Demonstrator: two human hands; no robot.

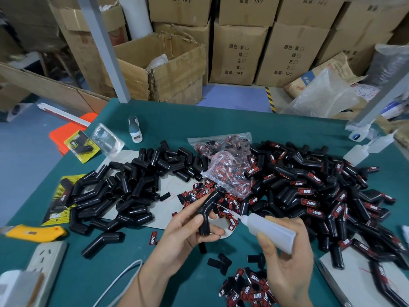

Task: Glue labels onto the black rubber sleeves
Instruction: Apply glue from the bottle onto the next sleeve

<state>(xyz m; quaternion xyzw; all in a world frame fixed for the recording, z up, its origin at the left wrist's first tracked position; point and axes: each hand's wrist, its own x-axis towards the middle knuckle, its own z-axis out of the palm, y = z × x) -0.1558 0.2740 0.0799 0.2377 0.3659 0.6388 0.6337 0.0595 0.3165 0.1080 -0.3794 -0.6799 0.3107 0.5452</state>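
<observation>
Both hands grip: left hand (pixel 186 229) bent sleeve (pixel 209 210); right hand (pixel 285 258) glue bottle (pixel 270 229).

a packing workshop: stacked cardboard cartons (pixel 239 54) behind a green worktable (pixel 298 125).

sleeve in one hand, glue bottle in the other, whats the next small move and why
Probably squeeze a small bead of glue onto the sleeve. The left hand holds it bare, with no label, and the right hand aims the glue bottle nozzle close to its upper part.

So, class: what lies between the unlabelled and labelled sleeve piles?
Head view: clear plastic bags of red-and-black labels, loose labels spilling onto the green table.
</observation>
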